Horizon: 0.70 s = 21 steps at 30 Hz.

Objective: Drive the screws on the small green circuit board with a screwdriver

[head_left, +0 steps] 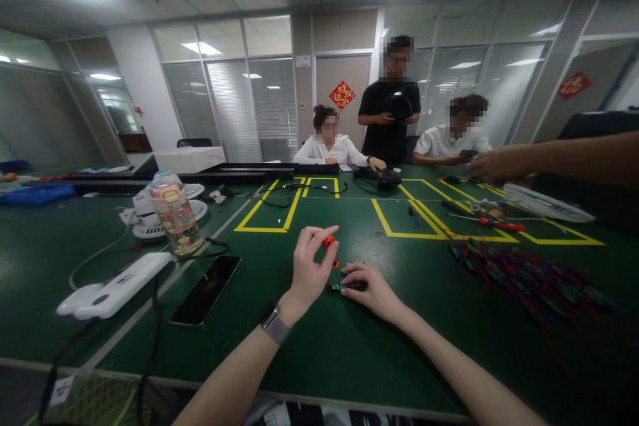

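Observation:
My left hand is raised a little off the green table, fingers pinched on a small orange-handled tool pointing down. My right hand lies on the table just to its right, fingers closed on a small dark part with green and red bits. The tool's tip sits just above that part. A watch is on my left wrist.
A black phone, a white power strip and a drink bottle lie to the left. A heap of red and dark wires lies right. A red screwdriver and another person's arm are farther right. Three people are at the far end.

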Available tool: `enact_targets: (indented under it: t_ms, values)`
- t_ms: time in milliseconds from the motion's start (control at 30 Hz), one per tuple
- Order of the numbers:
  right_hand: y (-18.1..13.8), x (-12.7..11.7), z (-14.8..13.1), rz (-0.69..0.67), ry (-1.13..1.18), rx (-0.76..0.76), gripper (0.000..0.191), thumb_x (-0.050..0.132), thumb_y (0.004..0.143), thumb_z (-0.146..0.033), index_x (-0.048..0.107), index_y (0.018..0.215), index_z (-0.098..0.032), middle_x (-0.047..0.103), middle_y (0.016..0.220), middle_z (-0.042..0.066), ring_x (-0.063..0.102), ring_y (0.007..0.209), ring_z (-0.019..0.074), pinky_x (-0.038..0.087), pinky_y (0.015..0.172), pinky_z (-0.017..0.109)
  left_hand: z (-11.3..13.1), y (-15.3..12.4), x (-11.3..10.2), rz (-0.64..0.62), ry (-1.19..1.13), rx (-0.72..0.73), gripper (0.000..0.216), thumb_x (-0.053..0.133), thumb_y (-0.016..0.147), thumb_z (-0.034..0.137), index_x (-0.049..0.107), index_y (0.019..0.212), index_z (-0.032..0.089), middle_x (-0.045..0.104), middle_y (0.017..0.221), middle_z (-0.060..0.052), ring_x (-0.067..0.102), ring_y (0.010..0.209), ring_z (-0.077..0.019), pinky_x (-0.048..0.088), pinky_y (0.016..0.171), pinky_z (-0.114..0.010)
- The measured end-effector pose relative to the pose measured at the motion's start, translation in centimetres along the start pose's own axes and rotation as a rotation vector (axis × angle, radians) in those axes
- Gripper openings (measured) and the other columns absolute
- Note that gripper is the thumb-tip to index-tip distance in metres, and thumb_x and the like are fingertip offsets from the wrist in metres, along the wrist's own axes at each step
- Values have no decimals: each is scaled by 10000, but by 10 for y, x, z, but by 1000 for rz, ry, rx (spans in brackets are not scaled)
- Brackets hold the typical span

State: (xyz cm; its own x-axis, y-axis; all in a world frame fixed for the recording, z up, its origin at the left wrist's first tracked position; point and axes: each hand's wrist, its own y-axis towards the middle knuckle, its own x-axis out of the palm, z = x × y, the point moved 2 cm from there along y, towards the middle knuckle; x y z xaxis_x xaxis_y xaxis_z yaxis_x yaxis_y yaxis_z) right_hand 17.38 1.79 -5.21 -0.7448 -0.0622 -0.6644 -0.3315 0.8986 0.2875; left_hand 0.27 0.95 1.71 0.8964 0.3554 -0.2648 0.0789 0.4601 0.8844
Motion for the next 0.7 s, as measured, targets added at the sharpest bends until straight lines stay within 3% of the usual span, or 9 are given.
enact_targets:
  t_ms: [200,400,567,700]
  values:
    - [1,1,2,11,6,0,99,749,738,-279,773,823,-234,702,1135,83,603,1140,272,182,1144,584,1,0,1,-69,-49,-11,353,418,989,177,536,1320,210,614,1057,-77,582,987,-183,484,856,-322]
    - [0,0,-1,7,5,7,97,744,744,-269,773,829,-230,699,1139,91,601,1145,269,172,1147,584,2,1,0,-7,10,-3,238,568,930,233,637,1156,203,591,893,-38,575,859,-177,484,772,-303]
    - [0,-1,-1,12,14,-2,94,741,744,-279,769,825,-240,699,1139,90,602,1141,260,172,1149,588,4,1,-1,-48,-34,-6,337,413,985,183,568,1283,191,622,1016,-76,592,942,-184,493,820,-314]
    - [0,-1,0,3,9,3,104,738,743,-273,770,836,-238,698,1143,89,597,1153,267,172,1147,588,2,1,0,-17,-11,-8,256,521,950,209,630,1181,197,605,926,-49,583,876,-175,487,787,-301]
